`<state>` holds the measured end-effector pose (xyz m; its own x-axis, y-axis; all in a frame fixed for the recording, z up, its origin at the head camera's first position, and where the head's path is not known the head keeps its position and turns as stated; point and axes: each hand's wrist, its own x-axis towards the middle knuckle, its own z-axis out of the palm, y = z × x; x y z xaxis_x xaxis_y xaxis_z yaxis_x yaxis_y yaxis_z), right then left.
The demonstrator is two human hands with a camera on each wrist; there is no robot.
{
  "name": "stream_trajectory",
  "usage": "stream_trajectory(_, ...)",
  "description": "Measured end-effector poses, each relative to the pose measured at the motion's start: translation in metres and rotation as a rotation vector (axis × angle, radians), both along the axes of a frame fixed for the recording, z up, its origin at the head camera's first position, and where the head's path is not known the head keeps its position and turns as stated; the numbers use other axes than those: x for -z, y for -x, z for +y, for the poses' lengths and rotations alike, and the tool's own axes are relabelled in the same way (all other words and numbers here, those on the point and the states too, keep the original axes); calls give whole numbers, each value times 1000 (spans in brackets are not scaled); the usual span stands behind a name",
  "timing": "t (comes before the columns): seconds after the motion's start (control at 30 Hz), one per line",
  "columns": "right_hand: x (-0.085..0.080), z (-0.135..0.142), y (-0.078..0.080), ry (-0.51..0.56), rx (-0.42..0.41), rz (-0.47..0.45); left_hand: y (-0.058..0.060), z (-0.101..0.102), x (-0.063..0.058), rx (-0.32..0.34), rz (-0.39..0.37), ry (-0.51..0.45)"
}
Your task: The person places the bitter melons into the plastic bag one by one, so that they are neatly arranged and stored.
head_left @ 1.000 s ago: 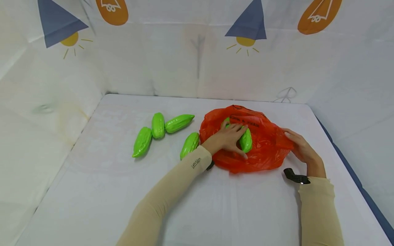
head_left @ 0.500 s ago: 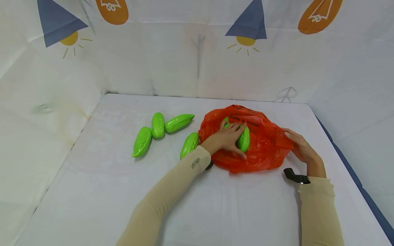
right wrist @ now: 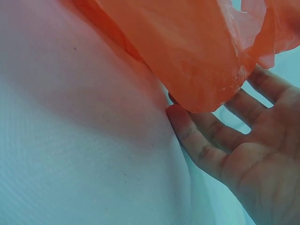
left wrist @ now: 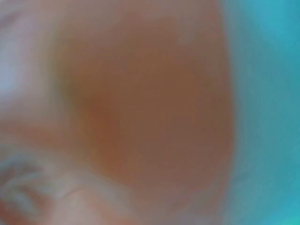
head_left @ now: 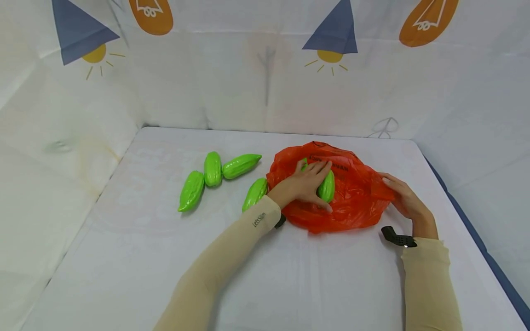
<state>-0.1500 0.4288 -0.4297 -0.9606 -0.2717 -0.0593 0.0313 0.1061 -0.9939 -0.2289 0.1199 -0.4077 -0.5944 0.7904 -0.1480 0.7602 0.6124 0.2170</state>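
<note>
In the head view a red plastic bag [head_left: 352, 211] with dark print lies spread on the table. My left hand [head_left: 304, 186] reaches over it, palm down with fingers and thumb spread. A glossy green ribbed toy vegetable, like a bitter melon [head_left: 327, 187], lies between its thumb and index finger. The green tip of a vegetable [head_left: 304, 163] shows by the far fingers; the palm hides what is under it. My right hand [head_left: 407, 200] holds the bag's right edge, and in the right wrist view its fingertips [right wrist: 178, 115] meet the bag corner [right wrist: 201, 89].
Close to the bag's left side lies another green vegetable [head_left: 254, 194]. Three more, among them the leftmost vegetable [head_left: 192, 191], lie further left on the white table [head_left: 136, 257]. Pale patterned cloth [head_left: 232, 82] hangs around the table. The left wrist view is a blur.
My left hand has shifted slightly left, and the green vegetable beside its thumb has slid a little left with it. My right hand stays at the bag's edge.
</note>
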Motion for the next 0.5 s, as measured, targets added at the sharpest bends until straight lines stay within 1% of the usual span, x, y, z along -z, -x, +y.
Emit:
stream_trajectory(0.1, -2, 1, 1, 0, -5, -9, 0, -2, -6, 7, 19, -25)
stream_trajectory(0.2, -2, 1, 0, 0, 6, -19, 1, -3, -9, 16, 29, -31)
stream_trajectory(0.37, -1, 1, 0, -1, 11, -25, 0, -8, -9, 21, 23, -26)
stream_trajectory(0.5, -1, 1, 0, 4, 0, -17, -2, -16, -14, 6, 9, -53)
